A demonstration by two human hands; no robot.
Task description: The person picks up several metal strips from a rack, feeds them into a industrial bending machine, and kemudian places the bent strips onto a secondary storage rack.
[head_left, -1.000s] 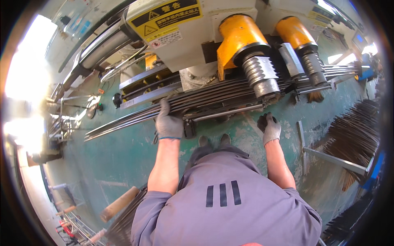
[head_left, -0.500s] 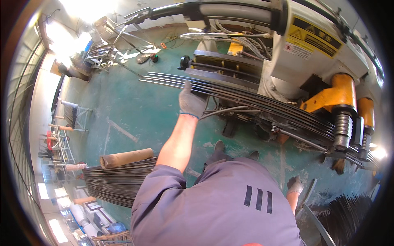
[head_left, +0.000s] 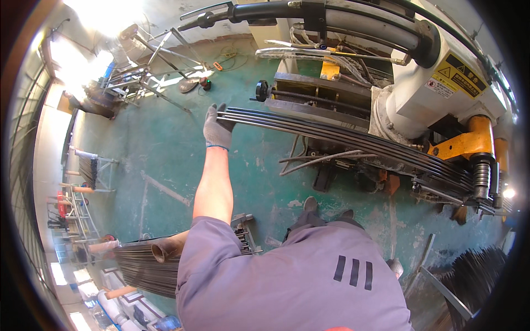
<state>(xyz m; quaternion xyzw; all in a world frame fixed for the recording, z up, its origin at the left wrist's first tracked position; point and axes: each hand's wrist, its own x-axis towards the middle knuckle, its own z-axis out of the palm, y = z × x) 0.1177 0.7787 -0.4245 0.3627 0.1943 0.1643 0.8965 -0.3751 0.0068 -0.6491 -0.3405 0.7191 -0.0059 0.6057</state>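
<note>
Left hand [head_left: 218,129] gloved, arm [head_left: 213,185] outstretched; right hand [head_left: 396,268] low, half-hidden.

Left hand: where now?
Head view, left of centre: left hand is at the left ends of the metal rods, below and left of the black handwheel.

Matt knit left glove [head_left: 218,132]; metal rods [head_left: 342,136] gleaming at fingers [head_left: 212,113]; scuffed floor [head_left: 165,149], dull sheen, below fingers; behind, matt cloth shirt [head_left: 287,284].

At far right, a yellow-and-black warning label [head_left: 459,75] with triangular hazard symbols stands on a white machine housing [head_left: 415,88]. Beside it, a small white label [head_left: 440,86] bears a round red sign; its fine print is illegible.
</note>
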